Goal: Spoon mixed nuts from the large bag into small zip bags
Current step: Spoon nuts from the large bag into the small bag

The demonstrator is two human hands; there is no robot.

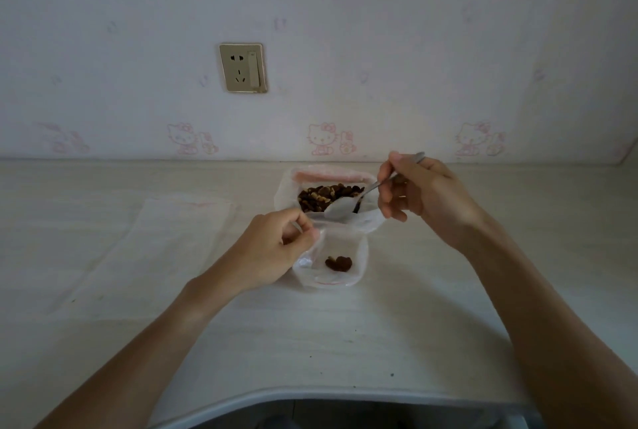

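The person is standing at a pale counter [448, 308], working near the middle of its back edge, where it meets the wall. The large bag [329, 194] is sitting open against that edge, its mouth rolled down and still well stocked with mixed nuts [321, 195]. Just in front of it, touching its near side, a small zip bag [359, 256] is being held open — the left hand [276, 249] is pinching the bag's left rim between thumb and curled fingers. Only a small clump of nuts is lying at its bottom, so this bag is barely started.

The right hand [414, 194] is gripping the handle of a metal spoon [340, 209], fingers closed around it, and the bowl is hovering over the near lip of the large bag; whether it is carrying nuts cannot be told, as the bowl is showing only a pale glare.

Toward the counter's left side, several flat, empty zip bags [165, 239] are lying well apart from the work — judging by these, most of the portioning is still ahead.
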